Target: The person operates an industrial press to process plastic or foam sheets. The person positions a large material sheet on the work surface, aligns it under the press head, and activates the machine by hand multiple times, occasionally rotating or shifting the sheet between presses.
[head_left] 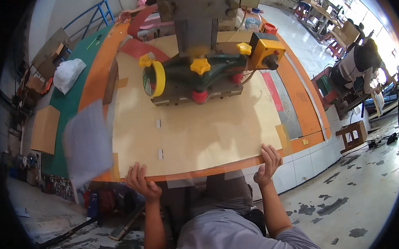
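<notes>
A broad tan board (200, 142) lies on the orange-edged worktable in front of me, its near side toward my body. At its near left corner, my left hand (142, 183) has its fingers bent over the edge, with the thumb lower down beside them. My right hand (268, 166) grips the near right corner the same way. Two small pale pieces (158, 123) lie on the board's left half. Over its far part stands a dark green press head (198, 76) with yellow star knobs (200, 66), red feet and a yellow tape roll (159, 78) on its left.
A blurred translucent grey sheet (89, 143) is at the left edge. Beyond it are a green surface (78, 102), a white bag (69, 75) and a cardboard box (46, 130). A yellow control box (267, 51) sits right of the press. Another person's hand (124, 16) shows at the far left.
</notes>
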Motion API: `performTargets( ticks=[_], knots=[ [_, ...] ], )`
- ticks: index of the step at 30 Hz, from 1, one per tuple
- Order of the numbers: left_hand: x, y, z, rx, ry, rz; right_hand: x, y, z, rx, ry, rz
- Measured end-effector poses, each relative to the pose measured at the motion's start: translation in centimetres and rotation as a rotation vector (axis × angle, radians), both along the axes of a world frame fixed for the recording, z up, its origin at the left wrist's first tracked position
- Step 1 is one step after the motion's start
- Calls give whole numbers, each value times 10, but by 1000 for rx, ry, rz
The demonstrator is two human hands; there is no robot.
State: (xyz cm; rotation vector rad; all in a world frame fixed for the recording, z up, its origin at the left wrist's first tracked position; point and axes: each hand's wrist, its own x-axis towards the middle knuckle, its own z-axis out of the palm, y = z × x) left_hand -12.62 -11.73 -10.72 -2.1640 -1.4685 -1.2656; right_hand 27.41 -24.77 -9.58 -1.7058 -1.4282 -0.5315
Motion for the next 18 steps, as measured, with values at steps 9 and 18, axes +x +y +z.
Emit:
performTargets(
  ticks=[9,18],
  knots=[
    [-17,39,89,-343,-136,-167,29,49,105,-331,152,100],
    [48,196,82,-545,150,-392,67,194,61,-592,81,166]
  ],
)
